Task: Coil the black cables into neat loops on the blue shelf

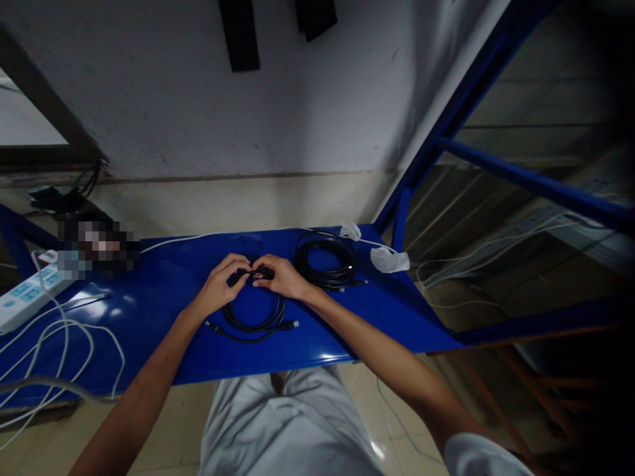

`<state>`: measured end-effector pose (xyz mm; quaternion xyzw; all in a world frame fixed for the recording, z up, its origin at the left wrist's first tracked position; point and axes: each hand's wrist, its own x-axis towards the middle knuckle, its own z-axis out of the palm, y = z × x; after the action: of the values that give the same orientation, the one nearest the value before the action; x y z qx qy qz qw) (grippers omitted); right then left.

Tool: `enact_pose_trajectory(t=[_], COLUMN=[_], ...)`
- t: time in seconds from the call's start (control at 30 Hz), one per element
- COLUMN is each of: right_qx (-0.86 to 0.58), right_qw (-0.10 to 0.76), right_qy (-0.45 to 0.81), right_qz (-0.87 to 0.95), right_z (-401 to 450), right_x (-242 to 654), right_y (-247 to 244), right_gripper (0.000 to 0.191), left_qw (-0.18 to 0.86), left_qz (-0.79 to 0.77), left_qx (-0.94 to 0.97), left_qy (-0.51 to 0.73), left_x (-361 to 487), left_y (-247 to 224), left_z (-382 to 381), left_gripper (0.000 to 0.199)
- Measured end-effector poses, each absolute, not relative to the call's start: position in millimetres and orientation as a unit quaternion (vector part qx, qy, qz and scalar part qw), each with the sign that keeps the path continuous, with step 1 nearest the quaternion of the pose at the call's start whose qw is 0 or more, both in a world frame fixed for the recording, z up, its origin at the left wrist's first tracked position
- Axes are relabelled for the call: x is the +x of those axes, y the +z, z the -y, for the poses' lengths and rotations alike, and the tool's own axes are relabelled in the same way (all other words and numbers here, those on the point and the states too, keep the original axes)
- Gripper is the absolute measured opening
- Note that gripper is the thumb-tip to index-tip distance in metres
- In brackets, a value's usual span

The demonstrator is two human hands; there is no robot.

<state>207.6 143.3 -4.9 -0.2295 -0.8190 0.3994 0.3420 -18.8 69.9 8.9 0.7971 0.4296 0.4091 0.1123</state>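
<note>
A coiled black cable point(255, 326) lies on the blue table in front of me. One plug end point(288, 324) with a light tip points right, and another plug end point(214, 327) sticks out to the left. My left hand point(224, 285) is closed around the far left side of the coil, thumb and fingers pinching it. Close beside it, my right hand point(282, 276) pinches the same bundle of loops from the right. The fingertips of both hands nearly meet, partly hiding the strands between them. Just right of my right hand rests a second coiled black cable point(325, 285).
The blue table point(397, 311) ends at a wall behind. A white power strip point(37, 294) and loose white cables point(92, 327) occupy its left side. Two crumpled white pieces point(390, 260) sit at the right rear, near a blue metal frame point(401, 218).
</note>
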Motion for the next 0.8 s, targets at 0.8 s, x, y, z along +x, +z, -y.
enact_pose_trajectory(t=[0.8], right_qx=[-0.190], right_qw=[0.344], right_qy=[0.338], right_qz=[0.855], right_z=[-140.2], right_x=[206.2], right_y=[-8.6], right_gripper=[0.030], left_qw=[0.080], left_qz=[-0.425], left_qx=[0.812], left_qy=[0.392], left_x=[-20.4], left_y=[-4.7], left_z=[-75.0], left_gripper=[0.011])
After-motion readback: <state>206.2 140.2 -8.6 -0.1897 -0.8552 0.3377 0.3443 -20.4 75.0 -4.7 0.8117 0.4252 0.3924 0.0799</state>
